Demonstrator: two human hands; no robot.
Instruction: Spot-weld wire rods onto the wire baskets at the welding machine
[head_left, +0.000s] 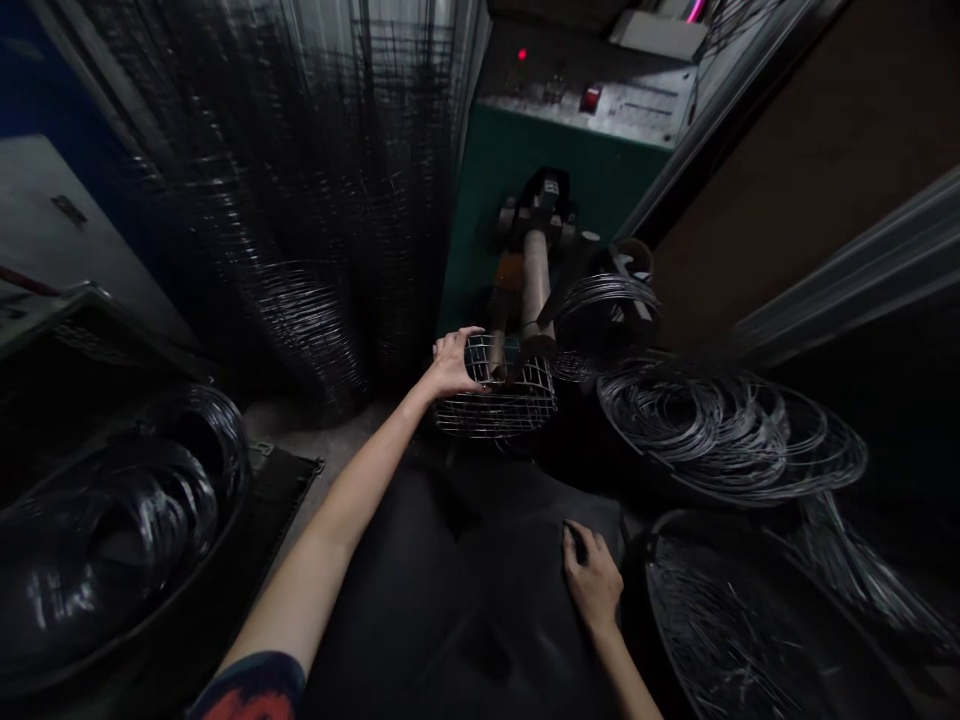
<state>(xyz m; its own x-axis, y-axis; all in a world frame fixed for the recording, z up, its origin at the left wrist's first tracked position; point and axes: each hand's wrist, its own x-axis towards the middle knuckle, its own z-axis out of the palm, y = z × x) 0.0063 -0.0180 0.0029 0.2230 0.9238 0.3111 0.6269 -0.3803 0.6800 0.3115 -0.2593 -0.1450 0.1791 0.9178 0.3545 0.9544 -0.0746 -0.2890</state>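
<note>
A wire mesh cage [517, 410] with a rounded side hangs around the lower arm of a green machine [570, 150]. My left hand [452, 365] grips its left edge, thumb on the near wires and fingers curled over the far ones. The machine's thick metal arm [536, 280] points down toward the mesh. Lower right, my right hand [594, 580] hovers over a dark apron or cloth [465, 590] across my lap. Its thumb and forefinger meet in a pinch, and anything between them is too small or dark to make out.
Coiled wire [697, 420] lies to the right, above a dark tub [735, 620] holding short wire pieces. More shiny coils [150, 500] fill a container at left. Stacked wire mesh [300, 200] stands behind. A red switch [591, 98] sits on the machine's panel.
</note>
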